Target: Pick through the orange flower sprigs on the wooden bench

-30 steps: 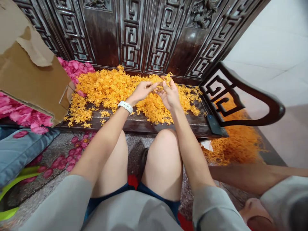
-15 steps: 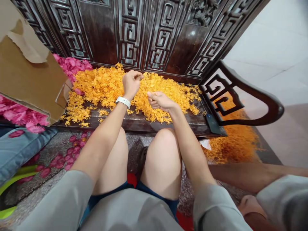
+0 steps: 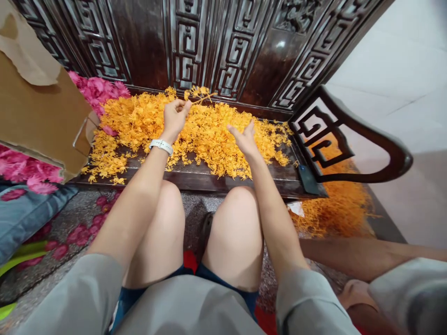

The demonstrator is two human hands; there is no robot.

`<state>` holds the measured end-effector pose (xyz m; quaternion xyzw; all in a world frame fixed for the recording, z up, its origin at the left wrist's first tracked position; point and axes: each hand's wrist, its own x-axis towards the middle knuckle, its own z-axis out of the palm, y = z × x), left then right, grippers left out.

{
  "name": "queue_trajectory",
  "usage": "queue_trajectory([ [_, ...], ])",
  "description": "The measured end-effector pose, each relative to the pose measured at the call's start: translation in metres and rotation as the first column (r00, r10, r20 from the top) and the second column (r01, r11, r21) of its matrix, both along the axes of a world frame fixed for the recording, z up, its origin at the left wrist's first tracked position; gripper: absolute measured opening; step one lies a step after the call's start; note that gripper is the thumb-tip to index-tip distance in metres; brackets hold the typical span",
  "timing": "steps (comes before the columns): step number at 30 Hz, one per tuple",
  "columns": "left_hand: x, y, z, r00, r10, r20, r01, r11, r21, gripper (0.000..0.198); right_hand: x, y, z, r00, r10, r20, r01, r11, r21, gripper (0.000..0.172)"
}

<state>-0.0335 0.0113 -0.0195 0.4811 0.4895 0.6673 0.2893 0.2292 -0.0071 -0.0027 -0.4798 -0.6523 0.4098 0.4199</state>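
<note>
A long heap of yellow-orange artificial flower pieces (image 3: pixel 216 139) covers much of the dark wooden bench seat (image 3: pixel 195 179). My left hand (image 3: pixel 174 118), with a pale watch on its wrist, pinches a yellow flower sprig (image 3: pixel 200 95) between thumb and fingers. The sprig's stems point right, above the back of the heap. To the right, my right hand (image 3: pixel 244 137) hovers over the heap, its thumb and fingers spread, with nothing seen in it.
A cardboard box (image 3: pixel 38 111) stands at left among pink flowers (image 3: pixel 104 93). At right are a dark phone-like object (image 3: pixel 308 179), a carved armrest (image 3: pixel 373 174) and an orange pile (image 3: pixel 335 209) below. Another person's leg (image 3: pixel 349 256) reaches in at lower right.
My left hand has moved left, and a yellow sprig now shows clearly in its pinch. My right hand has shifted right and its closed fingers have spread apart.
</note>
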Motion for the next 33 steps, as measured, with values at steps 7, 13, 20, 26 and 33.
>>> queue_trajectory([
  [7, 0.042, -0.013, 0.004, 0.951, -0.292, -0.102, 0.291, 0.956, -0.026, 0.030, -0.017, 0.003, -0.014, 0.977, 0.208, -0.043, -0.209, 0.977, -0.028, 0.060],
  [13, 0.039, 0.001, -0.002, 0.995, -0.005, -0.103, 0.008, 1.000, 0.025, 0.027, -0.028, -0.038, 0.026, 0.412, 0.911, -0.001, -0.851, 0.385, -0.357, 0.061],
  [20, 0.014, 0.013, -0.014, 0.988, -0.015, 0.156, 0.038, 0.989, -0.143, 0.041, -0.024, -0.036, 0.031, 0.758, 0.618, -0.209, -0.647, 0.754, -0.115, 0.059],
  [26, 0.027, -0.006, -0.002, 0.950, -0.254, 0.181, 0.281, 0.949, -0.144, 0.020, -0.019, -0.001, -0.011, 0.986, 0.098, -0.135, -0.122, 0.975, -0.185, 0.064],
  [33, 0.070, -0.006, 0.005, 0.970, -0.234, 0.061, 0.238, 0.968, -0.075, 0.024, -0.037, -0.009, -0.011, 0.953, 0.276, -0.125, -0.285, 0.956, -0.067, 0.061],
])
